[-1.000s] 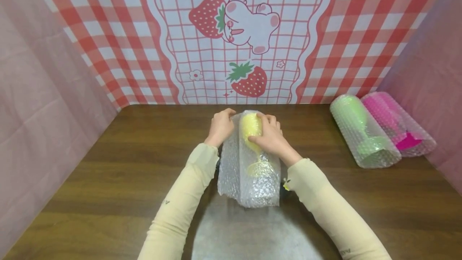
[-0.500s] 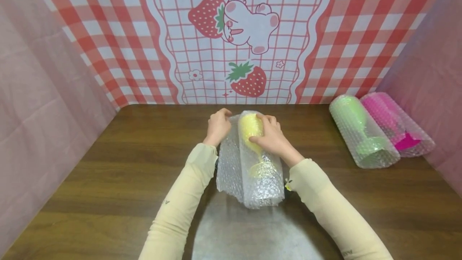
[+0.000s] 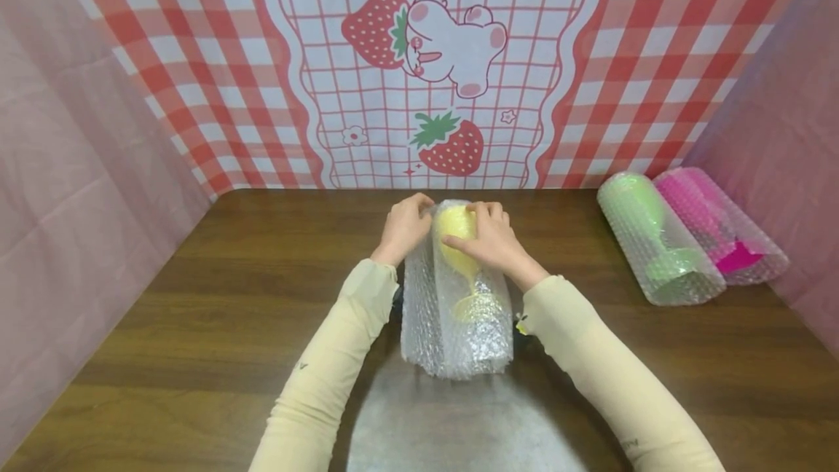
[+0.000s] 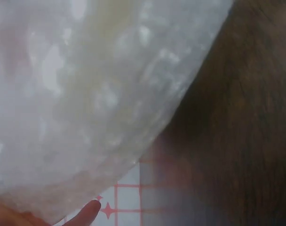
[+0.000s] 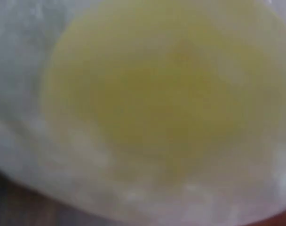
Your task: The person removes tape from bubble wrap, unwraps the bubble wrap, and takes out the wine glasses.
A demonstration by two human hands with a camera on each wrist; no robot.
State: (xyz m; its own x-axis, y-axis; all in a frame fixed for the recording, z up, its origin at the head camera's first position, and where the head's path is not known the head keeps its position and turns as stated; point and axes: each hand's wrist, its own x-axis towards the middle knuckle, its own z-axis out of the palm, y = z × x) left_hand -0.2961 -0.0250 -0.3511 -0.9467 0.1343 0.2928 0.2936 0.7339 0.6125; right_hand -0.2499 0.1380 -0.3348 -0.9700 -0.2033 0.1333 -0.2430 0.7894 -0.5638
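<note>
A yellow goblet (image 3: pixel 459 230) lies inside clear bubble wrap (image 3: pixel 473 352) at the middle of the table, bowl toward the back and foot toward the front. My right hand (image 3: pixel 494 239) grips the rolled wrap around the bowl, thumb across the top. At the left side, my left hand (image 3: pixel 405 228) pinches the loose flap's back corner, lifting it near the roll. In the left wrist view, the bubble wrap (image 4: pixel 100 94) fills most of the frame, with fingertips at the bottom. The yellow bowl (image 5: pixel 166 94) looks blurred through the wrap in the right wrist view.
At the back right lie two wrapped goblets side by side, one green (image 3: pixel 662 235) and one pink (image 3: pixel 721 217). The brown wooden table (image 3: pixel 197 326) ends at a red checked cloth (image 3: pixel 216 79) behind. Pink curtains (image 3: pixel 79 166) hang at both sides.
My left hand first shifted slightly left, then came back right, and the loose flap now stands closer to the roll. My right thumb has moved a little left across the goblet.
</note>
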